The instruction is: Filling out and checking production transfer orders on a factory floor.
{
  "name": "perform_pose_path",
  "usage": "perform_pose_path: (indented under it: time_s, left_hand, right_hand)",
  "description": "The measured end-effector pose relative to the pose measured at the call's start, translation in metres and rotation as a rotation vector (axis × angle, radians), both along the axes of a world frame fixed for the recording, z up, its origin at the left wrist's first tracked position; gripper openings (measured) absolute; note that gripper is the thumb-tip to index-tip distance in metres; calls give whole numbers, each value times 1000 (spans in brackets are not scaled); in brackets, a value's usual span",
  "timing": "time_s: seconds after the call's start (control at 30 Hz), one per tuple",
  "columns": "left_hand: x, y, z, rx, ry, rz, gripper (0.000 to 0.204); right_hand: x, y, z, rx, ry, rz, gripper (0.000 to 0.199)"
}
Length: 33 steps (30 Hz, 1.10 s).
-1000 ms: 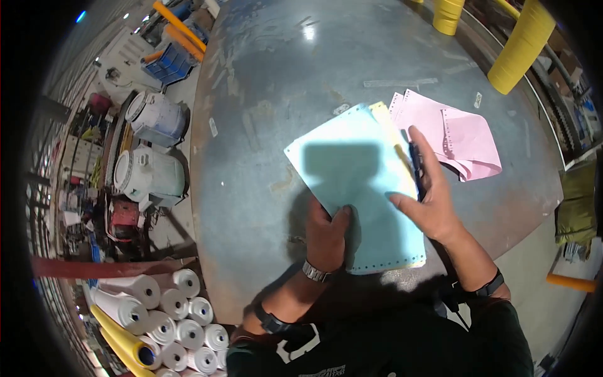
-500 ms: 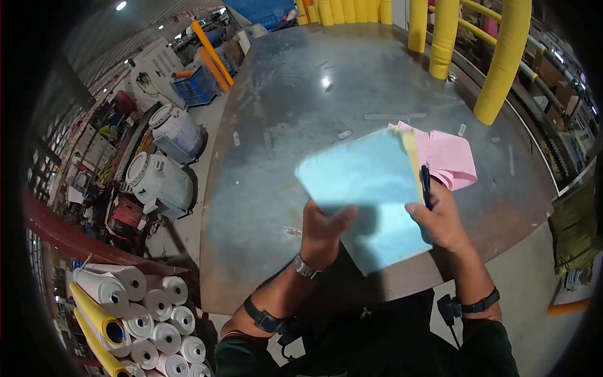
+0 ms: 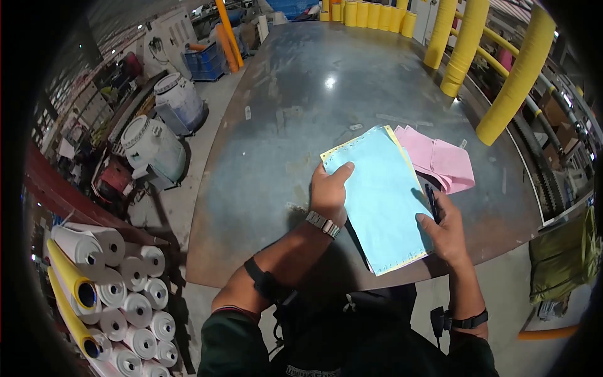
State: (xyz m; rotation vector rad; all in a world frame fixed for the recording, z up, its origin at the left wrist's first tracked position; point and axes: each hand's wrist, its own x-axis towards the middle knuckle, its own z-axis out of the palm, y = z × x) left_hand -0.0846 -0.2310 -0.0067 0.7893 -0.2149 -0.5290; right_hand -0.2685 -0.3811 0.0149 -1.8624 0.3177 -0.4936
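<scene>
A stack of paper sheets [image 3: 382, 198], blue on top and yellow beneath, lies on the grey metal table [image 3: 301, 107]. My left hand [image 3: 329, 190] rests on the stack's left edge, thumb on the blue top sheet near its far corner. My right hand [image 3: 443, 227] holds the stack's right edge and also grips a dark pen [image 3: 432, 202]. Pink sheets [image 3: 440, 162] lie on the table just right of the stack, partly under it.
Yellow posts [image 3: 512, 81] stand along the table's right and far side. White drums [image 3: 154, 147] and a blue crate [image 3: 204, 60] sit on the floor at left. Rolls of white and yellow material [image 3: 103, 276] are stacked at lower left. A green bag [image 3: 565, 254] lies at right.
The view has tilted up, showing more of the table's far end. My left hand slid from the stack's near edge up to its left side, thumb now on top.
</scene>
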Motion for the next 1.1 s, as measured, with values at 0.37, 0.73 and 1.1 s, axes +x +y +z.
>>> perform_pose_path:
  time_s: [0.37, 0.73, 1.1]
  left_hand:
    - [4, -7, 4, -92, 32, -8, 30]
    - [35, -10, -35, 525, -514, 174, 57]
    - [-26, 31, -32, 653, -1821, -403, 52]
  right_hand:
    - [-7, 4, 12, -188, -9, 52, 56]
    - [-15, -32, -23, -58, 348, -18, 47]
    - [-23, -37, -19, -503, 426, -110, 29]
